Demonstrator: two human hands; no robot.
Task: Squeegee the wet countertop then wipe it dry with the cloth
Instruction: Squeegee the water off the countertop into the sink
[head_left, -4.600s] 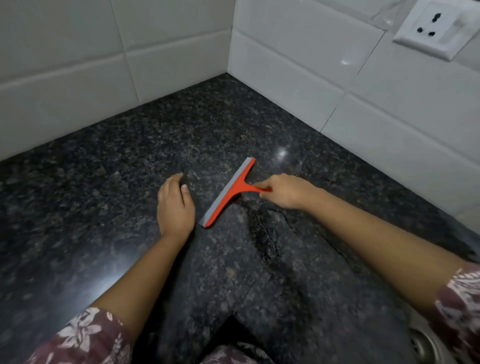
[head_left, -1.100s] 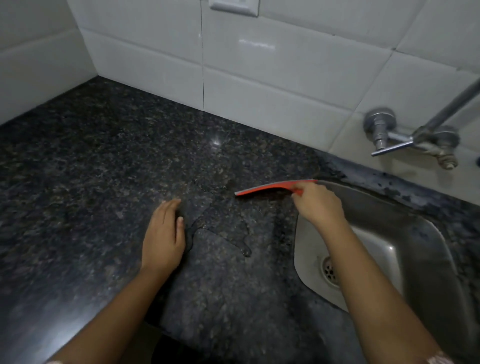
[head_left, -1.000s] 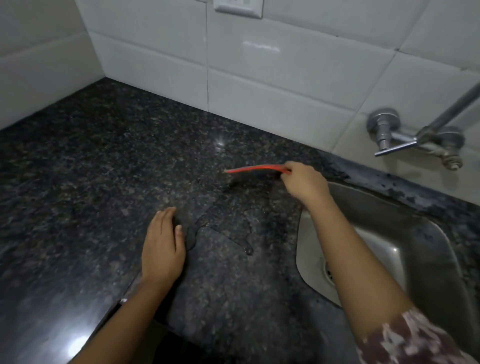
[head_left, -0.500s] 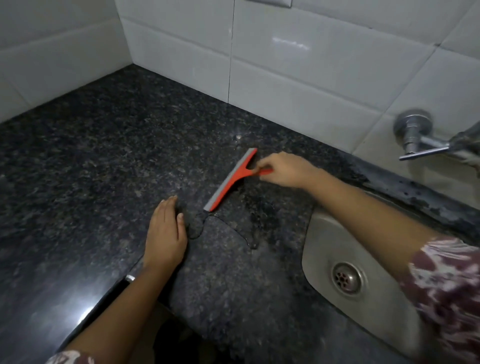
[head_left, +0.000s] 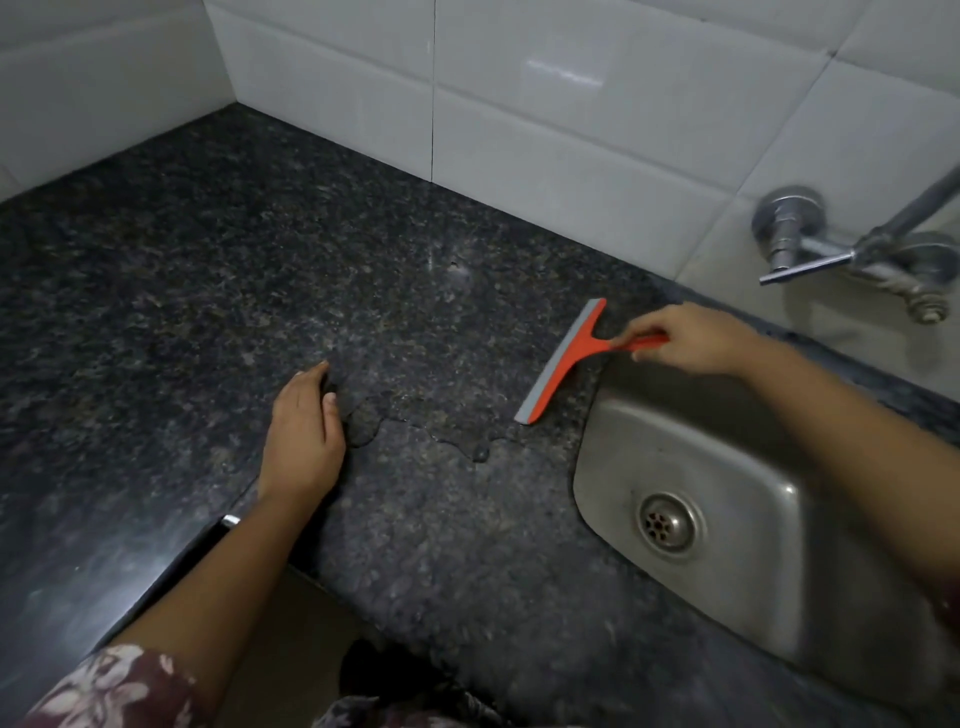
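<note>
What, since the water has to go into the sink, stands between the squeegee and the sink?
Nothing visible. Only a narrow strip of countertop separates the squeegee, gripped by the right hand, from the sink rim. The left hand rests flat on the blade's other side, out of that path.

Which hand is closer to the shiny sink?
The right. The right hand holds the squeegee just past the sink's back edge. The left hand lies flat on the countertop, farther off to the sink's left.
</note>
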